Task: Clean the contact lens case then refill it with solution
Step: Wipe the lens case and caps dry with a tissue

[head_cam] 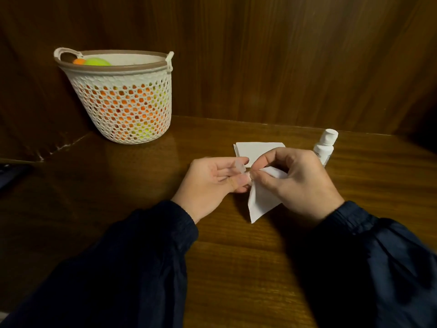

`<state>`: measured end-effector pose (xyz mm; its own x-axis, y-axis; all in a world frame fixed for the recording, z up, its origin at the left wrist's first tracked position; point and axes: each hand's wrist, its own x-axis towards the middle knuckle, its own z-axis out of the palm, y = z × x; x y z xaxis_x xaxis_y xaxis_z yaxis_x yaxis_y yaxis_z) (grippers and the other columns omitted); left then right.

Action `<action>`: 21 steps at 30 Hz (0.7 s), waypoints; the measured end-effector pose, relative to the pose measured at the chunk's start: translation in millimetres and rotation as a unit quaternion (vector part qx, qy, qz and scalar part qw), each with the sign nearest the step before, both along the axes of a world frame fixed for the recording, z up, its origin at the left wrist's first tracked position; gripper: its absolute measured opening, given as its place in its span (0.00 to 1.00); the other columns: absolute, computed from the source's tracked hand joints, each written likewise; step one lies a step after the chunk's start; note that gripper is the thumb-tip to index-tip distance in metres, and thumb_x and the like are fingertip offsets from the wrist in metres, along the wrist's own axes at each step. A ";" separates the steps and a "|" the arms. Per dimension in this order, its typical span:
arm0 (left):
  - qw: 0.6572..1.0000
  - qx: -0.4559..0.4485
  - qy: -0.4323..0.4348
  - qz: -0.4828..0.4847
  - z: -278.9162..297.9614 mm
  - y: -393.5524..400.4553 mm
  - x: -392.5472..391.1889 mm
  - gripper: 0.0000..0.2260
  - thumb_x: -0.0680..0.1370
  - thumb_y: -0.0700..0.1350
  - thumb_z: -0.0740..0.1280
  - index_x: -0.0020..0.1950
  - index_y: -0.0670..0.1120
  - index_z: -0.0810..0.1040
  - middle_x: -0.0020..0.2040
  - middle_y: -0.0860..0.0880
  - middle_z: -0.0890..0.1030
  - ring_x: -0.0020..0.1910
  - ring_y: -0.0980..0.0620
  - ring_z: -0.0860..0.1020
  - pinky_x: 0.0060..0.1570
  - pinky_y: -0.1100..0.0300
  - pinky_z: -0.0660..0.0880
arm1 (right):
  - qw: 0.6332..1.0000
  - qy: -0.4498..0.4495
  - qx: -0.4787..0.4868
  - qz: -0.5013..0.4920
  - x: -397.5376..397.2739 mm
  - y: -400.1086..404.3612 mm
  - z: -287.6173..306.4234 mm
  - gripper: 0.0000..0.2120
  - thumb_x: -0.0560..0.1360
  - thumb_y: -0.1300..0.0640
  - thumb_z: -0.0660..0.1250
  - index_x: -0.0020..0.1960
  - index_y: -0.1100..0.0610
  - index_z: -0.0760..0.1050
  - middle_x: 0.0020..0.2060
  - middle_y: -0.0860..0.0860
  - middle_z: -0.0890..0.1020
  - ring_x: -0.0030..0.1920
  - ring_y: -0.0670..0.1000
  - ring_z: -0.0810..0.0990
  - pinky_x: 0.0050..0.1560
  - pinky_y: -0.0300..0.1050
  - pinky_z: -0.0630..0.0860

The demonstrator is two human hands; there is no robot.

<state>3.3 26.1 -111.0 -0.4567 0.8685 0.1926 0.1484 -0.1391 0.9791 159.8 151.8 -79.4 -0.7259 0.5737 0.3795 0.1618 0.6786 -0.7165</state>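
Observation:
My left hand (212,181) holds a small translucent contact lens case (239,167) between thumb and fingers, above the wooden table. My right hand (293,183) pinches a white tissue (260,202) against the case; the tissue's loose corner hangs down toward the table. A small white solution bottle (325,145) with its cap on stands upright just behind my right hand. Most of the case is hidden by my fingers.
A folded white tissue (255,150) lies flat on the table (236,256) behind my hands. A white perforated basket (123,102) holding orange and green balls stands at the back left. Wooden walls close the back and left. A dark object (9,174) sits at the far left edge.

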 end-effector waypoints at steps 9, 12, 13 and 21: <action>1.000 -0.014 0.017 0.012 -3.1 0.1 -2.2 0.20 0.79 0.35 0.74 0.70 0.46 0.81 0.59 0.47 0.88 0.54 0.51 0.88 0.54 0.55 0.85 | 0.997 -0.059 0.042 -0.007 -0.3 -3.7 6.6 0.07 0.74 0.56 0.79 0.41 0.46 0.84 0.40 0.37 0.85 0.49 0.35 0.82 0.54 0.35 0.80; 1.000 -0.017 0.010 0.008 -1.7 0.2 -4.3 0.20 0.80 0.35 0.73 0.72 0.45 0.80 0.60 0.47 0.88 0.59 0.52 0.87 0.58 0.50 0.84 | 0.996 -0.011 0.090 -0.027 -4.1 -9.9 2.1 0.08 0.73 0.59 0.79 0.41 0.47 0.84 0.38 0.36 0.84 0.50 0.34 0.82 0.50 0.27 0.78; 1.000 -0.017 0.011 0.008 -1.1 -0.2 -5.0 0.21 0.80 0.36 0.72 0.73 0.44 0.79 0.61 0.47 0.88 0.59 0.51 0.86 0.59 0.49 0.84 | 0.995 0.004 0.095 -0.027 -5.1 -11.7 0.6 0.08 0.74 0.60 0.78 0.41 0.48 0.84 0.39 0.36 0.84 0.50 0.34 0.82 0.48 0.25 0.76; 0.999 -0.018 0.038 0.024 -2.3 -2.0 -3.2 0.20 0.81 0.35 0.72 0.73 0.42 0.79 0.61 0.46 0.87 0.58 0.51 0.87 0.57 0.53 0.84 | 0.998 -0.051 -0.021 0.018 -4.4 -0.3 2.3 0.07 0.76 0.57 0.79 0.42 0.47 0.84 0.41 0.34 0.86 0.48 0.33 0.82 0.44 0.25 0.76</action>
